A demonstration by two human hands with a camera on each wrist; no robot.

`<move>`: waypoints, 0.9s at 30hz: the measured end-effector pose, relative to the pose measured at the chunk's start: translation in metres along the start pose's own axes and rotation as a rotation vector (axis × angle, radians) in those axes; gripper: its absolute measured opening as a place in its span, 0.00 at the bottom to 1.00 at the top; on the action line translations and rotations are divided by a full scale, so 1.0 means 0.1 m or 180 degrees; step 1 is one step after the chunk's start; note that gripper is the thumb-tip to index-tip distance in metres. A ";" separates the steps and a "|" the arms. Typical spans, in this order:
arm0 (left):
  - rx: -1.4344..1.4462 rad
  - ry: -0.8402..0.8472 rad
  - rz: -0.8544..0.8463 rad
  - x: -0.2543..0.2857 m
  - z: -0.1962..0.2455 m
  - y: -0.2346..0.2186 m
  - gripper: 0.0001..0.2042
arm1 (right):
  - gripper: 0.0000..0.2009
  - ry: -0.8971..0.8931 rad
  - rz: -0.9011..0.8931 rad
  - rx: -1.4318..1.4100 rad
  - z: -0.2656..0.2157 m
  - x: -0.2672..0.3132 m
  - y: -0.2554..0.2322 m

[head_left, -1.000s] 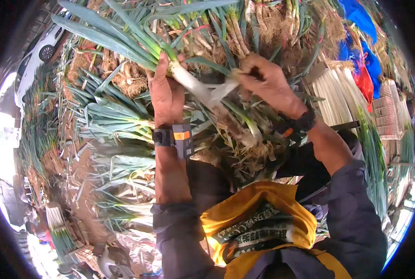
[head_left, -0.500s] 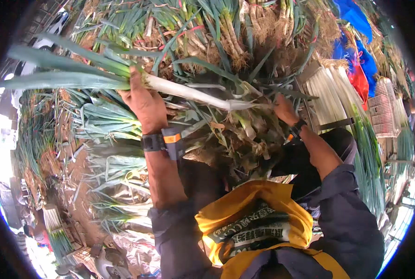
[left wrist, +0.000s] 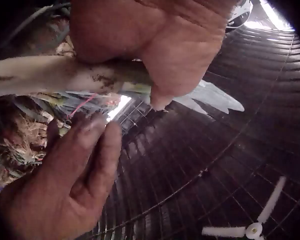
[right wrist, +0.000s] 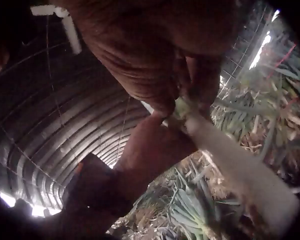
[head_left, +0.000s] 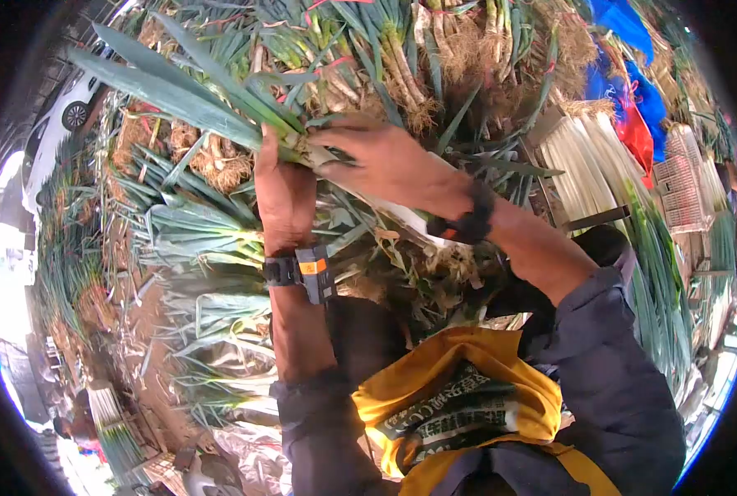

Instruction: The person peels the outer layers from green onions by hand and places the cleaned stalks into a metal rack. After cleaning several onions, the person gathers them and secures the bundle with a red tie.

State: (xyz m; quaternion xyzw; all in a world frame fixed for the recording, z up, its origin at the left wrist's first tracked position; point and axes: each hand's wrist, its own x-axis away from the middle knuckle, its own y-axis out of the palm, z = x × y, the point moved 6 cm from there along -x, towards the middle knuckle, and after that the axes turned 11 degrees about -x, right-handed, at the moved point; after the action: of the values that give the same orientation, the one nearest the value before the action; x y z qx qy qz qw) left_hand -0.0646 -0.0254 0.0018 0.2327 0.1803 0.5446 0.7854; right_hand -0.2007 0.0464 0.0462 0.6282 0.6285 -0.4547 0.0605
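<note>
I have the left hand (head_left: 286, 194) gripping one long leek, its fan of flat blue-green leaves (head_left: 178, 95) pointing up and away to the left and its white shank (head_left: 401, 217) slanting down to the right. The grip sits at the neck, where green meets white. My right hand (head_left: 393, 161) lies over the upper shank, just beside the left, with its fingertips near the neck; whether it pinches the leek or only touches it I can't tell. Farther down, the shank passes beneath that hand and its black wrist strap (head_left: 472, 215), so I can't judge the root end well. Below lies a heap of brown, leafy trimmings (head_left: 422, 269); beyond the hands are leek bunches with shaggy roots (head_left: 410, 95), and to the right a row of cleaned-looking pale shanks (head_left: 587, 161).

What worries me is leverage: everything hangs from that one neck grip, so a sharp sideways pull could crease or snap the stalk there. From the left wrist I see brown soil (left wrist: 105, 80) on the pale surface, and grit or damp could let it slide. Pressing too deep could tear sound layers. The strap, so close to the shank, could scrape it, and the wide leaves could snag on the bunches behind.
</note>
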 end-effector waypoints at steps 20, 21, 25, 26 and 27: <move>0.0446 0.0072 0.0000 0.04 -0.20 0.14 0.16 | 0.16 0.1102 -0.0282 -0.1722 0.33 -0.19 -0.01; 0.0437 0.0138 -0.0019 0.05 -0.19 0.13 0.15 | 0.15 0.1079 -0.0353 -0.1681 0.31 -0.21 -0.02; 0.0438 0.0083 0.0064 0.03 -0.22 0.10 0.15 | 0.14 0.1018 -0.0496 -0.1493 0.21 -0.26 -0.09; 0.0405 0.0113 0.0045 0.04 -0.21 0.11 0.15 | 0.15 0.1006 -0.0497 -0.1424 0.18 -0.27 -0.11; 0.0376 0.0146 0.0034 0.05 -0.21 0.12 0.14 | 0.16 0.1055 -0.0472 -0.1297 0.16 -0.27 -0.13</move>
State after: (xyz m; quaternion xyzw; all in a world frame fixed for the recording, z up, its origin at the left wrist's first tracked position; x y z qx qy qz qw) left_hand -0.0838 -0.0138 -0.0089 0.2671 0.2288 0.5423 0.7630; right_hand -0.2136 0.0188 0.0607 0.6211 0.7527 -0.2130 0.0484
